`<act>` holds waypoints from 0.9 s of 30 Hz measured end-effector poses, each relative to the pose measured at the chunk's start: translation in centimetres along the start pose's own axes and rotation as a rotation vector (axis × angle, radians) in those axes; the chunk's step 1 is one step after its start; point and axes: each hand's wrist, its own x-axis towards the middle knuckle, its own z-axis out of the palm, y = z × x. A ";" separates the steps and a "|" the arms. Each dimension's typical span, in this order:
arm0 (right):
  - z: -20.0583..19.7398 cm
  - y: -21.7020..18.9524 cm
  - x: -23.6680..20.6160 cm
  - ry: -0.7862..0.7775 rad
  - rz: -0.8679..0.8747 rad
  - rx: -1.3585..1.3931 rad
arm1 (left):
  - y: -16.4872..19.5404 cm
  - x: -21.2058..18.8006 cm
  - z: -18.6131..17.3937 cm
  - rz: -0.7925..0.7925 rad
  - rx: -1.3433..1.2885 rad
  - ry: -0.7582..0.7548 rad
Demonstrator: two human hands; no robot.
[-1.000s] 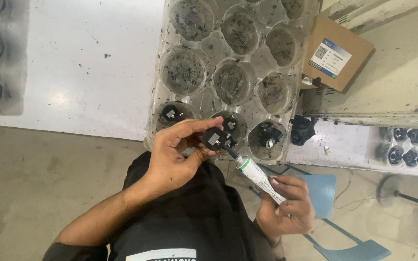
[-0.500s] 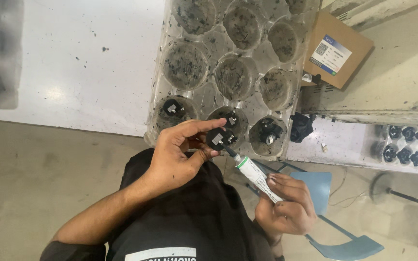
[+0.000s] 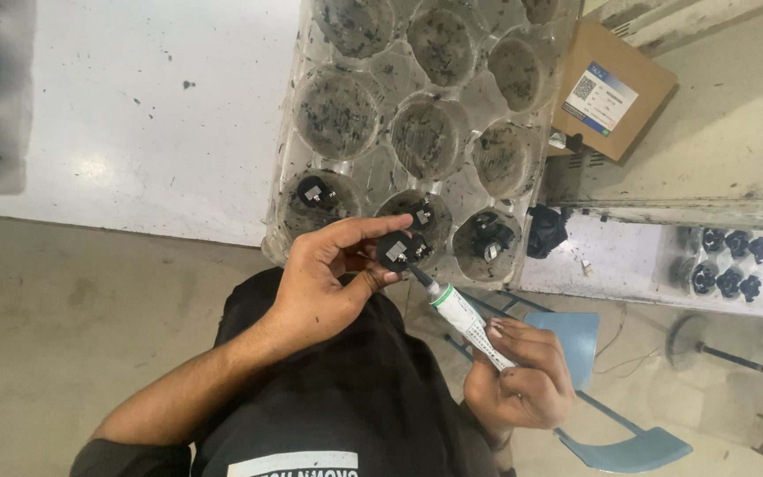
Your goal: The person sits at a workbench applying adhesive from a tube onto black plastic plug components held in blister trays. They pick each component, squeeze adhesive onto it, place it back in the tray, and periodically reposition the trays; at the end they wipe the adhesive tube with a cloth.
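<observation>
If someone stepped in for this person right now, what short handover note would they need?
Left hand: pinches a small black part over the clear plastic tray.
Right hand: grips a white tube, nozzle touching the part.
Tray: near row of cups holds three black parts; the cups farther back look empty.
More black parts lie on the table to the right.
Done: nothing provable. Left: the held part, not yet set down.

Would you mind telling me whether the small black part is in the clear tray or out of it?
Out of it: the left hand pinches the small black part above the clear tray, with the tube's nozzle touching it.
</observation>
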 end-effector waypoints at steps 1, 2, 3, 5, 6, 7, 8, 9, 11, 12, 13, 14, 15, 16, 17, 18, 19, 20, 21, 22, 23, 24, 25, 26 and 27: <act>0.0 0.0 0.0 0.009 0.002 0.009 | 0.0 0.0 0.0 0.004 -0.002 0.001; 0.0 -0.1 0.0 0.002 0.006 0.005 | 0.0 0.0 0.0 0.005 -0.005 0.003; 0.0 -0.2 0.0 -0.006 0.011 0.000 | 0.0 -0.1 0.0 0.006 -0.008 0.005; -0.1 -0.3 -0.1 -0.011 0.021 -0.008 | -0.1 -0.2 -0.1 0.003 -0.003 0.007; -0.1 -0.5 -0.1 -0.007 0.026 -0.010 | -0.2 -0.2 -0.1 0.003 -0.001 0.008; 0.0 -0.6 -0.1 -0.003 0.030 -0.013 | -0.3 -0.3 -0.2 -0.004 -0.014 0.010; 0.0 -0.7 -0.1 -0.008 0.034 -0.026 | -0.5 -0.4 -0.2 -0.011 -0.028 0.013; 0.1 -0.8 -0.1 -0.013 0.036 -0.039 | -0.7 -0.4 -0.3 -0.017 -0.042 0.016; 0.2 -0.9 0.0 -0.015 0.027 -0.042 | -1.3 -0.5 -0.3 -0.017 -0.074 0.025; 0.3 -0.9 0.0 -0.011 0.016 -0.032 | -1.6 -0.5 -0.3 -0.017 -0.089 0.029; 0.4 -0.8 0.0 -0.007 0.005 -0.022 | -1.9 -0.5 -0.2 -0.005 -0.146 0.014; 0.5 -0.8 0.0 -0.003 0.003 -0.024 | -2.3 -0.4 -0.2 0.007 -0.204 0.000; 0.6 -0.7 -0.1 0.000 0.001 -0.025 | -2.6 -0.4 -0.1 0.019 -0.261 -0.014; 0.6 -0.7 -0.2 0.004 0.000 -0.024 | -3.0 -0.4 -0.1 0.033 -0.303 -0.029; 0.8 -0.8 -0.3 0.028 0.021 -0.006 | -3.3 -0.5 0.0 0.047 -0.345 -0.047; 0.9 -0.8 -0.6 0.053 0.043 0.011 | -3.5 -0.6 0.1 0.061 -0.388 -0.066; 1.0 -0.9 -0.8 0.078 0.063 0.029 | -3.7 -0.8 0.1 0.032 -0.413 -0.075; 1.2 -1.0 -1.1 0.120 0.074 0.027 | -3.9 -0.9 0.2 0.005 -0.437 -0.083; 1.4 -1.0 -1.3 0.163 0.085 0.025 | -4.1 -1.0 0.1 -0.023 -0.461 -0.091; 1.3 -1.0 -1.3 0.205 0.095 0.022 | -4.2 -1.1 0.1 -0.021 -0.459 -0.108; 1.2 -1.0 -1.3 0.163 0.061 -0.015 | -4.3 -1.2 0.1 -0.018 -0.456 -0.126; 0.9 -0.9 -1.1 0.121 0.026 -0.052 | -4.3 -1.2 0.1 -0.015 -0.453 -0.145; 0.7 -0.7 -0.9 0.081 -0.011 -0.089 | -4.4 -1.2 0.0 -0.011 -0.427 -0.153; 0.5 -0.7 -0.8 0.056 -0.008 -0.078 | -4.4 -1.3 0.0 -0.006 -0.399 -0.160; 0.4 -0.8 -0.7 0.033 -0.005 -0.066 | -4.4 -1.3 0.0 0.001 -0.371 -0.168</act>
